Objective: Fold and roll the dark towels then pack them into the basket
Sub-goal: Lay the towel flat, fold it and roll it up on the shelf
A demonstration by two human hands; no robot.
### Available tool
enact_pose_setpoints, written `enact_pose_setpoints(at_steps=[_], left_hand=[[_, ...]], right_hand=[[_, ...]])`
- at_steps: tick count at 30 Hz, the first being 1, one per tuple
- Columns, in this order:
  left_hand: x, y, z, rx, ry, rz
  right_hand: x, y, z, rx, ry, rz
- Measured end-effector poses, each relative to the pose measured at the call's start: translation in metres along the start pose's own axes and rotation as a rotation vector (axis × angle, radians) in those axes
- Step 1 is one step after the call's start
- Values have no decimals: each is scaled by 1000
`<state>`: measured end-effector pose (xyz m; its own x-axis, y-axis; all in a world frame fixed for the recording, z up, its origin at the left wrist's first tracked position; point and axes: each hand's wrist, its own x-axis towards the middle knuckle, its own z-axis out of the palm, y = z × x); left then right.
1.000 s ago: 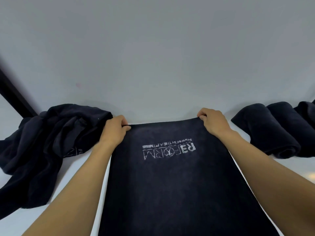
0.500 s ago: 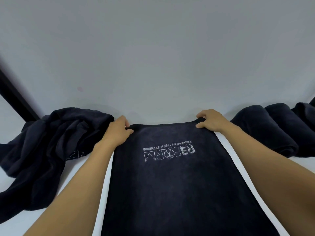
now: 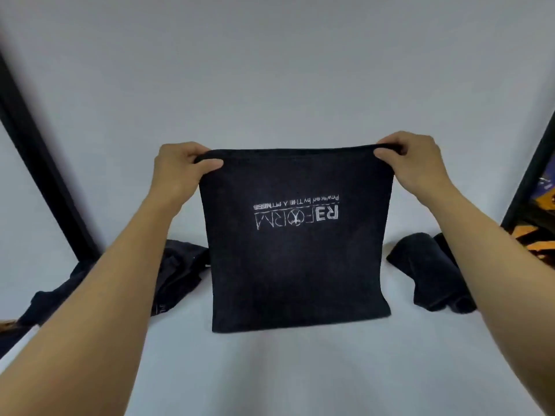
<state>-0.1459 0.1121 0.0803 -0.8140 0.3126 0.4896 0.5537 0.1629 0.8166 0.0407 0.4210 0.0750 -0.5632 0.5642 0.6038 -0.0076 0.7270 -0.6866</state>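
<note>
A dark towel (image 3: 297, 265) with an upside-down white logo hangs upright in the air above the white table (image 3: 300, 370). Its lower edge is near or on the table; I cannot tell which. My left hand (image 3: 183, 166) pinches its top left corner and my right hand (image 3: 411, 157) pinches its top right corner. A crumpled heap of dark towels (image 3: 177, 274) lies on the left behind my left forearm. Rolled dark towels (image 3: 432, 280) lie on the right, partly hidden by my right forearm. No basket is in view.
A white wall stands behind the table. A black frame bar (image 3: 39, 163) slants down on the left. A second black bar (image 3: 528, 187) stands at the right edge, with orange and dark objects (image 3: 540, 223) beyond it.
Both hands have lifted the towel's far edge up off the table, so the towel now hangs upright instead of lying flat. The view has tilted up and back.
</note>
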Motion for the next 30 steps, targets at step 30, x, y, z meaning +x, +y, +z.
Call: enact_pose_setpoints(at_steps=[30], left_hand=[[-116, -106, 59, 304, -229, -386]], right_hand=[[-133, 104, 6, -258, -410, 280]])
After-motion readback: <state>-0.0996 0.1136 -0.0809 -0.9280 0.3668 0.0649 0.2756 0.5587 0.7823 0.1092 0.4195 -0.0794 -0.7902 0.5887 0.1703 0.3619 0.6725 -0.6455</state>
